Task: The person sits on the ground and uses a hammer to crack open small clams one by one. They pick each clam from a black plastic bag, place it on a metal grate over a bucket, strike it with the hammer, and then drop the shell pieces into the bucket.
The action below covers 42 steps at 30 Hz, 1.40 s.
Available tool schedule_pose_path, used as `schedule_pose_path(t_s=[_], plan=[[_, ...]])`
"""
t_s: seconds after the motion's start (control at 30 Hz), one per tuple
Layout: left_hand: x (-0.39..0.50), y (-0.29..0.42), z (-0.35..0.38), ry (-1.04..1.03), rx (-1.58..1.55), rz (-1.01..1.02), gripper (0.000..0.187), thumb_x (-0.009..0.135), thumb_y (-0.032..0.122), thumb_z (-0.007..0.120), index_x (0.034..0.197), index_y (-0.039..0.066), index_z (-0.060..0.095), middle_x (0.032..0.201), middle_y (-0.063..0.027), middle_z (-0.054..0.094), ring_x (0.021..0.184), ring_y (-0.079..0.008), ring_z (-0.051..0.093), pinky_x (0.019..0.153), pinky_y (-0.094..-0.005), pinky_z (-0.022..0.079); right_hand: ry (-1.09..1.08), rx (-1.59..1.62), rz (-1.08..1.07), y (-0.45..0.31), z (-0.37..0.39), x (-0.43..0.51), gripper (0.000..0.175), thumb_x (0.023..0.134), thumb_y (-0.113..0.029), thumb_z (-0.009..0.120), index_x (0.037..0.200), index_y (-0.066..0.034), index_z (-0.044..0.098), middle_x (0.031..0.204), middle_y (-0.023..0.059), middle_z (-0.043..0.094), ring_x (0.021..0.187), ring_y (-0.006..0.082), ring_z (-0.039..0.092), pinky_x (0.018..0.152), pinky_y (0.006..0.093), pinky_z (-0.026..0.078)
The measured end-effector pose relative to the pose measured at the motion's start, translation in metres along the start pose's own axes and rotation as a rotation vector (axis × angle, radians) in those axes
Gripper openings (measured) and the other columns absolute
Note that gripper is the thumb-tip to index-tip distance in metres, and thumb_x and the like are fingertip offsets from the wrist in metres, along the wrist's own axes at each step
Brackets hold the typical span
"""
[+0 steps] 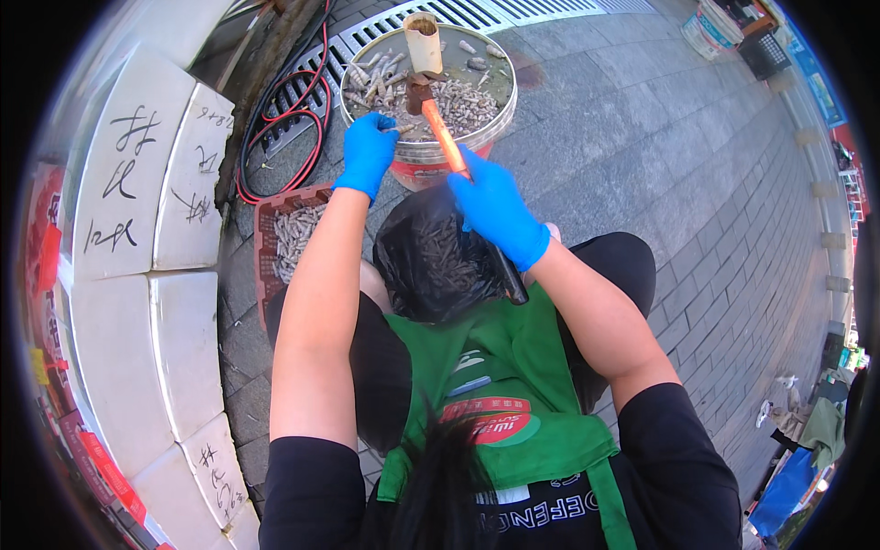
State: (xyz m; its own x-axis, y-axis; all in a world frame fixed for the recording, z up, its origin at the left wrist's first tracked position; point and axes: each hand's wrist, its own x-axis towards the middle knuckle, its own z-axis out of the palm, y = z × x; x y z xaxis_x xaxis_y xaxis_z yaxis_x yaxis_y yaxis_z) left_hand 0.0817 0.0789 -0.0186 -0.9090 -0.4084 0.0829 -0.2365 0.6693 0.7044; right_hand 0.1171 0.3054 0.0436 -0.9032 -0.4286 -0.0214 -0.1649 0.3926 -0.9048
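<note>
My left hand (368, 155), in a blue glove, pinches a long spiral snail shell (402, 128) at the near left rim of a round bucket top (502, 110). My right hand (498, 206), also gloved in blue, grips a hammer (443, 137) by its orange and black handle; the rusty head is over the bucket top, right of the shell. On that top lie whole long shells (375, 75) at the left and many short shell pieces (467, 103) at the right. A pale hollow cylinder (423, 45) stands at the back.
Between my knees sits a black plastic bag (440, 265) with shells in it. A reddish-brown plastic basket (265, 247) of shells is on the left. Black and red hoses (320, 137) coil beside a drain grate (295, 103). White foam boxes (117, 330) line the left side; another bucket (711, 31) stands far right.
</note>
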Motion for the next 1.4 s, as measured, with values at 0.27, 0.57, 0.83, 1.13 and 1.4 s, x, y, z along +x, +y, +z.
schedule_pose_path(t_s=[0.27, 0.57, 0.83, 1.13, 1.4], plan=[[0.002, -0.005, 0.001, 0.003, -0.012, 0.014, 0.021, 0.076, 0.011, 0.07, 0.094, 0.002, 0.069, 0.089, -0.0167, 0.07, 0.082, -0.0269, 0.068, 0.074, -0.0355, 0.053, -0.105, -0.034, -0.002, -0.002, -0.002, -0.001, 0.029, 0.086, -0.015, 0.053, 0.111, -0.0016, 0.057, 0.089, 0.0276, 0.062, 0.084, 0.0452, 0.061, 0.069, 0.0501, 0.049], [0.006, -0.009, -0.01, -0.12, -0.338, -0.083, 0.02, 0.08, 0.005, 0.068, 0.1, 0.002, 0.07, 0.091, -0.012, 0.071, 0.081, -0.0209, 0.067, 0.072, -0.0327, 0.052, -0.092, 0.009, 0.066, -0.001, -0.001, 0.002, 0.028, 0.085, -0.015, 0.052, 0.109, -0.0009, 0.058, 0.086, 0.0266, 0.062, 0.079, 0.0436, 0.062, 0.068, 0.0491, 0.05], [-0.004, -0.007, -0.045, -0.326, -0.618, -0.31, 0.027, 0.086, 0.015, 0.066, 0.113, 0.012, 0.069, 0.083, 0.0054, 0.062, 0.067, -0.004, 0.045, 0.06, -0.0185, 0.037, -0.19, 0.211, 0.307, -0.023, -0.014, 0.001, 0.029, 0.084, -0.012, 0.049, 0.108, -0.0002, 0.06, 0.08, 0.0258, 0.062, 0.07, 0.0378, 0.064, 0.065, 0.0454, 0.052], [0.007, 0.008, -0.029, -0.083, -0.577, -0.092, 0.024, 0.084, 0.012, 0.07, 0.106, 0.003, 0.068, 0.095, -0.0044, 0.068, 0.079, -0.0111, 0.06, 0.07, -0.023, 0.047, -0.052, 0.036, 0.063, -0.013, -0.002, 0.001, 0.024, 0.084, -0.012, 0.05, 0.102, 0.0005, 0.059, 0.074, 0.024, 0.061, 0.062, 0.0361, 0.063, 0.058, 0.044, 0.05], [0.072, 0.086, -0.011, 0.012, -0.572, 0.179, 0.03, 0.083, 0.01, 0.071, 0.111, -0.001, 0.066, 0.102, -0.0079, 0.068, 0.089, -0.012, 0.061, 0.081, -0.0265, 0.05, -0.067, 0.557, 0.308, -0.032, -0.016, -0.017, 0.016, 0.087, -0.008, 0.049, 0.096, 0.0037, 0.055, 0.061, 0.0085, 0.054, 0.047, 0.0168, 0.056, 0.041, 0.0319, 0.049]])
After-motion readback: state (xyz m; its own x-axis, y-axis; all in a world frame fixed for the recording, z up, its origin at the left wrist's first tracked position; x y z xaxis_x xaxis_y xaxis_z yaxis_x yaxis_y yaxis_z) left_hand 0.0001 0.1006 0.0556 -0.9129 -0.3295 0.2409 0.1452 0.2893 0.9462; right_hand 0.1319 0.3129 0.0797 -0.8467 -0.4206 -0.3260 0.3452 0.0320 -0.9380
